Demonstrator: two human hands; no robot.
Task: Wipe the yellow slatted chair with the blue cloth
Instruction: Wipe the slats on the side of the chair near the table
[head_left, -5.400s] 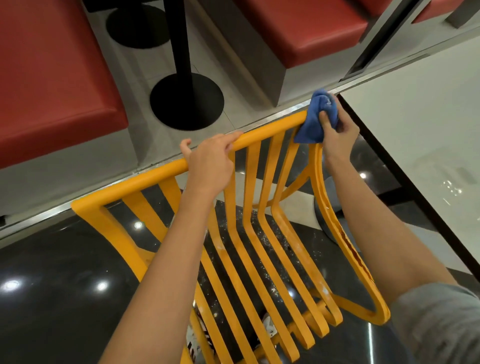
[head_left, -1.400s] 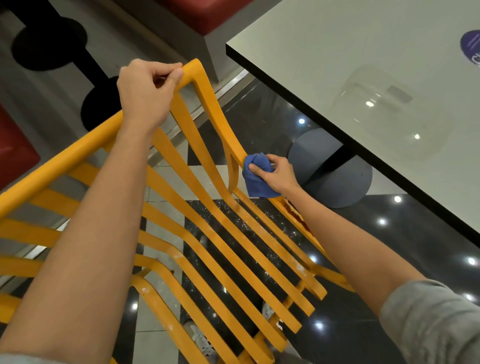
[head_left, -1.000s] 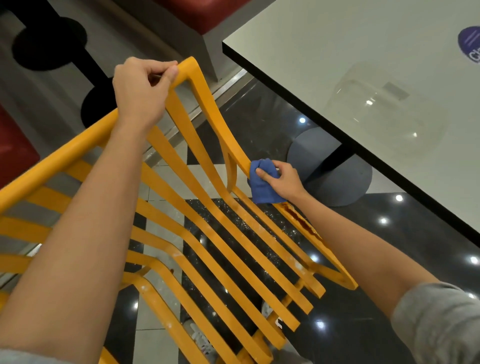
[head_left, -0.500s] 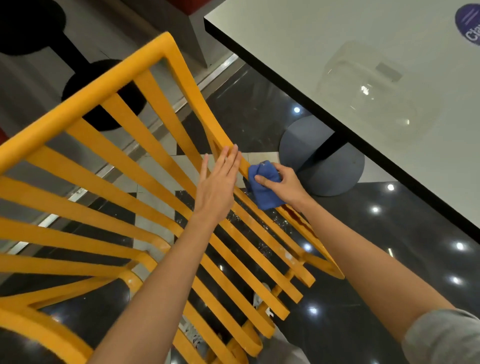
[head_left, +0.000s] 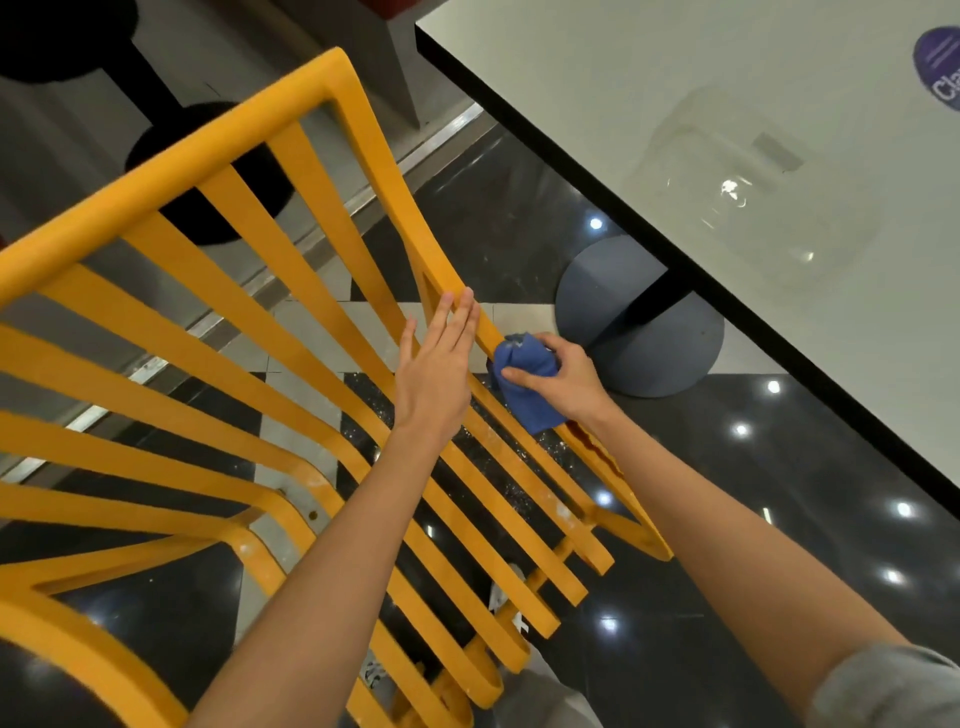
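The yellow slatted chair (head_left: 218, 291) fills the left and middle of the head view, seen from above its backrest. My right hand (head_left: 563, 376) grips the bunched blue cloth (head_left: 524, 384) and presses it on the chair's right side rail, where backrest meets seat. A dark red streak (head_left: 597, 452) lies on that rail just below the cloth. My left hand (head_left: 436, 374) is flat with fingers straight, resting on the rail and slats just left of the cloth, holding nothing.
A white table (head_left: 727, 130) with a black edge stands close on the right, its round grey base (head_left: 644, 332) beside the chair. Black pedestal bases (head_left: 208, 171) stand on the floor behind the backrest. The dark floor is glossy with light reflections.
My left hand let go of the backrest's top corner and came down flat beside the cloth. The right hand with the cloth slid slightly down the side rail.
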